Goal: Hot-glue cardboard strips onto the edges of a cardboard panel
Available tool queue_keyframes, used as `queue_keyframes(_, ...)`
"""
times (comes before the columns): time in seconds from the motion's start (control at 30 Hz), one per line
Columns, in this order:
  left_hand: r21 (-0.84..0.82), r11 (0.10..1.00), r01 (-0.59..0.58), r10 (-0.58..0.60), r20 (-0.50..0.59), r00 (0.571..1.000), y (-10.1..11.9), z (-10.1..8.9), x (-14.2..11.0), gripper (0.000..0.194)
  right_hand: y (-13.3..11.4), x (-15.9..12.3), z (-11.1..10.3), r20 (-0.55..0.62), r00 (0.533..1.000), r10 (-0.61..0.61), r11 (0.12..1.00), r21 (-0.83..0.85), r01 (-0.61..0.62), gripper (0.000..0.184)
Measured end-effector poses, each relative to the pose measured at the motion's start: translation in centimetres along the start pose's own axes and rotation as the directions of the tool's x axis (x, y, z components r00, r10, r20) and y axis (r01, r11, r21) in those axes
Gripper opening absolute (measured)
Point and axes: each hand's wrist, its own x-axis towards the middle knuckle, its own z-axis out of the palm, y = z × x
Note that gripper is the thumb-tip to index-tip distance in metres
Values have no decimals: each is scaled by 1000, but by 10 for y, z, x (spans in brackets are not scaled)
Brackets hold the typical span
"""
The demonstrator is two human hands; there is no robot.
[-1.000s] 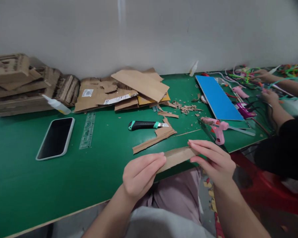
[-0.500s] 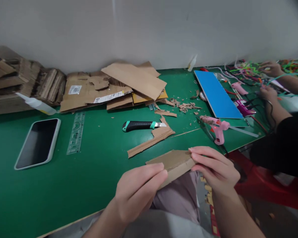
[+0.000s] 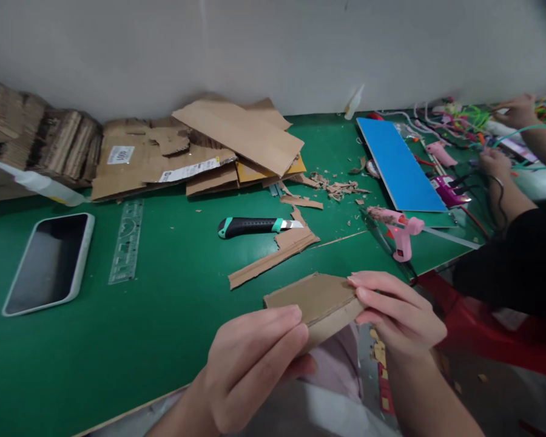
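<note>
Both our left hand (image 3: 252, 364) and right hand (image 3: 400, 312) pinch angled brown cardboard (image 3: 318, 296); beyond this grip lies a slim black-and-teal cutter (image 3: 255, 226).

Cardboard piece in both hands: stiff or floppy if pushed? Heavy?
The cardboard piece is probably light, being thin board. Its top face is likely fairly stiff: no visible sag between the left hand and right hand. Pushed, it might flex where top and front faces meet at an angle.

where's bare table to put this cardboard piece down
Biggest bare patch: green table between phone, clear stencil and left hand. Smaller, nearly bare: between stencil and utility knife. Crowded: by the flattened cardboard and around the nearer pink glue gun and blue board.
</note>
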Motion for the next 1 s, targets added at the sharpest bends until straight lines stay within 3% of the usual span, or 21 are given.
queue_keyframes(0.3,21,999,-26,26,-10,1000,-5,4,-1,29,-1,3,3,-34,999,25,999,43,-24,42)
queue_keyframes(0.53,13,997,-79,80,-55,995,-15,12,-3,28,0,11,3,18,1000,-1,999,42,0,43)
queue_keyframes(0.63,38,995,-89,92,-101,991,-21,17,-3,20,-1,17,6,-24,998,64,985,160,-59,36)
queue_keyframes(0.8,26,996,-84,86,-124,988,-25,20,2,23,-2,33,13,-77,977,199,916,370,-157,28)
queue_keyframes(0.9,-36,998,-43,37,-171,985,-25,23,3,23,-1,45,13,-52,979,196,864,481,-147,21)
queue_keyframes(1.0,-32,999,13,-20,-230,973,-25,27,3,22,-1,57,5,-147,954,262,773,624,-116,15)
